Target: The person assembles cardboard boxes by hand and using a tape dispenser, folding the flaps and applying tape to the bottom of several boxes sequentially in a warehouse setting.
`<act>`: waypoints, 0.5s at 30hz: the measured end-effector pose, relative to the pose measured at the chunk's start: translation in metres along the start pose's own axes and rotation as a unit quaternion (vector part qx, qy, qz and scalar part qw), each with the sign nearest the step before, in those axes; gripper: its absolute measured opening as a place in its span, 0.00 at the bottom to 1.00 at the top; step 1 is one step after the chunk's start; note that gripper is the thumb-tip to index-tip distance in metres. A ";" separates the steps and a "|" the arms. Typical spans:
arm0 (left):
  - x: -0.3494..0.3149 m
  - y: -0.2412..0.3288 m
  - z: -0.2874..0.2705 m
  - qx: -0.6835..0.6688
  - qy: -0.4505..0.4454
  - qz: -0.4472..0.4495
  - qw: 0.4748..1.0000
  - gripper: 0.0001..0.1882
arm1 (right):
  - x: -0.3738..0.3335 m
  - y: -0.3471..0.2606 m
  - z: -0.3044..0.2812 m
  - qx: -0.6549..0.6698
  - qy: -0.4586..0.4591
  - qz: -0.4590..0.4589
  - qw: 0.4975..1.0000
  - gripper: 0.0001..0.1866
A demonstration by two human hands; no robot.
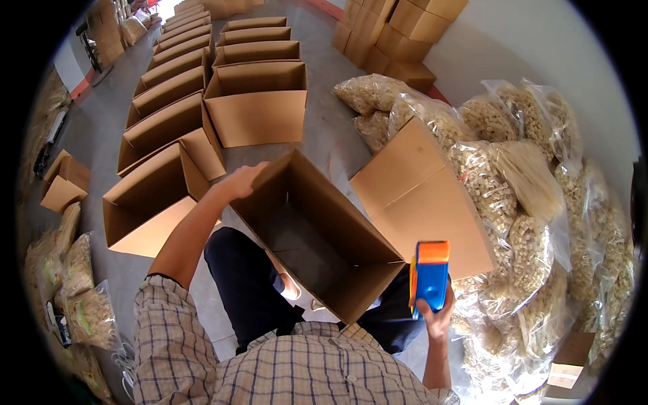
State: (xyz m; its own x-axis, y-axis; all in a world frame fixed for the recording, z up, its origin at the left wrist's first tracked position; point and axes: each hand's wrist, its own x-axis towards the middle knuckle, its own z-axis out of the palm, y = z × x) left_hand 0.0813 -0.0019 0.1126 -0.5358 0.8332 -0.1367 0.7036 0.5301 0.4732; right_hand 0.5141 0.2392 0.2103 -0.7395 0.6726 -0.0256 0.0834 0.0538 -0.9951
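An open cardboard box [324,202] stands tilted between my knees, its inside in shadow. I cannot tell whether its bottom is closed. My left hand [244,181] is closed on the box's far left edge, with part of the fingers hidden behind the cardboard. To the right of the box, my right hand [437,312] grips a blue and orange tape dispenser [432,273] by its lower part, held upright and apart from the box. Just beyond it leans a flat cardboard sheet [418,196].
Rows of open boxes [256,111] stretch away ahead and to the left. Clear plastic bags of pale pieces [520,236] pile up on the right, with more bags [91,317] at the left. Stacked closed boxes [412,30] stand by the far wall.
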 end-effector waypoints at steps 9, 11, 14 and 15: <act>-0.016 0.057 0.057 0.202 -0.062 -0.049 0.976 0.42 | 0.013 0.067 0.055 -0.066 -0.141 -0.009 0.988 0.25; -0.022 0.045 0.035 0.134 -0.205 0.030 0.969 0.46 | 0.028 0.082 0.093 -0.142 -0.153 0.000 0.978 0.27; -0.035 0.057 -0.005 0.108 -0.309 0.076 0.942 0.52 | 0.043 0.098 0.111 -0.256 -0.151 -0.031 0.954 0.29; -0.049 0.060 -0.009 0.107 -0.329 0.068 0.936 0.54 | 0.045 0.097 0.113 -0.194 -0.155 -0.015 0.969 0.27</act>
State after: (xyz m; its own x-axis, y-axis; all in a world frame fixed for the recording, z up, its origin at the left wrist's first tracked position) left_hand 0.1461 -0.0123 0.1554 -0.0803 0.7748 -0.6271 0.8601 0.3718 0.3492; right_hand 0.4135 0.1917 0.1019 -0.9056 0.4157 -0.0838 0.2582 0.3836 -0.8867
